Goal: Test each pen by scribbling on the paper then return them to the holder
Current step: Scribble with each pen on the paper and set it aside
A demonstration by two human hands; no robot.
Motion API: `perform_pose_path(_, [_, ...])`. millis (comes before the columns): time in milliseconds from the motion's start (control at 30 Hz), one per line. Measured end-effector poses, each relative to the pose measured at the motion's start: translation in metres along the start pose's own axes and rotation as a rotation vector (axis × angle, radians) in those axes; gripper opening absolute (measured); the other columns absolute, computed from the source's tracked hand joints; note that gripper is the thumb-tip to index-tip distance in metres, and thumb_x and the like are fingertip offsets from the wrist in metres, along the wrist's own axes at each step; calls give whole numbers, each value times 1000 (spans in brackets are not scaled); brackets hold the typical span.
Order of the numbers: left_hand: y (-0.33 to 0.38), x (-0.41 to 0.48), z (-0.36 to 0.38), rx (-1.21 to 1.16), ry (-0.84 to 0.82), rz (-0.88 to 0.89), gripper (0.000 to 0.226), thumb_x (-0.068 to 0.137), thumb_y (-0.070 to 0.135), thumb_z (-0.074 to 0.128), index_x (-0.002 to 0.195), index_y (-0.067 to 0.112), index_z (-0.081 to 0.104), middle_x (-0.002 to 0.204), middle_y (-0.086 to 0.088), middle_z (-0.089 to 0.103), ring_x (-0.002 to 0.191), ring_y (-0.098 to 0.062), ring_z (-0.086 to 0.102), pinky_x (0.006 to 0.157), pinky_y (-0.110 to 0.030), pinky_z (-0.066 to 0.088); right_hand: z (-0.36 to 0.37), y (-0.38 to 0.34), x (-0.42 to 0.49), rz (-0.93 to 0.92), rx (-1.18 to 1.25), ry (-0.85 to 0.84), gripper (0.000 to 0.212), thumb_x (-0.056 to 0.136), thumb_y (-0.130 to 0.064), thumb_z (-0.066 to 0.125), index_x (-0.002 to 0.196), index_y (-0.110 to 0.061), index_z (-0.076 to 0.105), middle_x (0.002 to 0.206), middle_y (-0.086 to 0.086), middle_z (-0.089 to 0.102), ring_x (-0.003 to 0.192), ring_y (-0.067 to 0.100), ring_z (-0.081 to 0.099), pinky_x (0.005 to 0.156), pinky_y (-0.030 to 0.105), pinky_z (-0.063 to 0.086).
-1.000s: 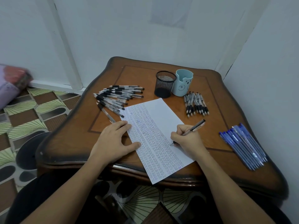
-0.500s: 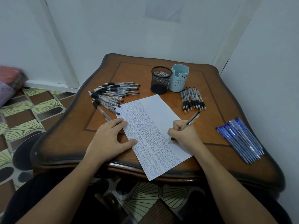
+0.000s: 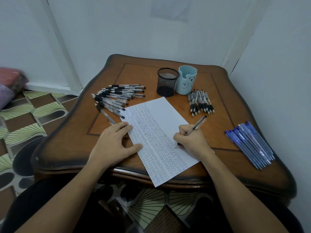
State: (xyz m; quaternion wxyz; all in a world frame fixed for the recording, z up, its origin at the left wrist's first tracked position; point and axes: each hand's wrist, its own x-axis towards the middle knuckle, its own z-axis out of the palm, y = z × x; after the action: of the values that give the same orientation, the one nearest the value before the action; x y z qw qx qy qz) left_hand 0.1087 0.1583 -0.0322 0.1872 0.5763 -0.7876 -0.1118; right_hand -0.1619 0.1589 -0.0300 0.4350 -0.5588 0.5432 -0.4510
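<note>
A white paper (image 3: 161, 115) covered in rows of small scribbles lies slanted across the brown wooden table (image 3: 218, 84). My left hand (image 3: 112, 145) rests flat on the paper's left edge. My right hand (image 3: 190, 140) grips a clear black-tipped pen (image 3: 196, 125), its tip touching the paper near the right edge. A black mesh holder (image 3: 166, 82) and a light blue bear-faced holder (image 3: 186, 79) stand at the back. Clear pens lie fanned at the left (image 3: 117, 98), a smaller bunch (image 3: 200, 102) sits right of the holders, and blue pens (image 3: 250, 143) lie at the right.
White walls close in behind and to the right of the table. A patterned green and brown floor (image 3: 25, 125) shows at the left and below the table's front edge. A pink and purple bundle (image 3: 10, 84) lies at the far left.
My right hand with the pen has shifted slightly along the paper while writing. My left hand stays on the paper. The view has tilted a little.
</note>
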Motion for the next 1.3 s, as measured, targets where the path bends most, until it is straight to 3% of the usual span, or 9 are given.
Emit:
perform_pose_path(300, [1,0,0,3,-4,-4,97,66,87,34,141,27,48,147,11,40,135,-8,31,113,-33,20,1,1,0,-4,23,24,53,81,11,61,49,-19,30,52,-1,27,51,18,37,49,26,44])
perform_pose_path(600, [2,-1,-1,-8,0,-3,97,66,86,35,141,26,49,147,10,41,135,-9,32,113,-33,21,-2,-1,1,-2,41,25,56,81,15,57,50,-20,28,50,-7,24,45,8,30,45,21,40])
perform_pose_path(900, [2,-1,-2,-16,9,4,96,66,85,36,139,25,51,146,9,43,134,-10,34,112,-33,22,0,3,1,-22,-14,9,46,74,-3,64,48,-23,32,50,-7,27,48,10,34,55,31,45])
perform_pose_path(1067, [3,-1,-2,-14,0,2,97,66,85,36,140,25,50,147,9,42,135,-10,34,112,-34,22,-2,2,2,-6,18,12,53,78,11,58,48,-22,30,50,-7,24,46,11,29,51,27,39])
perform_pose_path(1300, [2,-1,-1,-9,0,-2,97,65,86,35,140,26,49,147,10,41,135,-10,33,113,-34,21,-1,1,0,-19,-9,8,53,80,12,60,49,-21,31,49,-6,26,44,8,33,46,22,40])
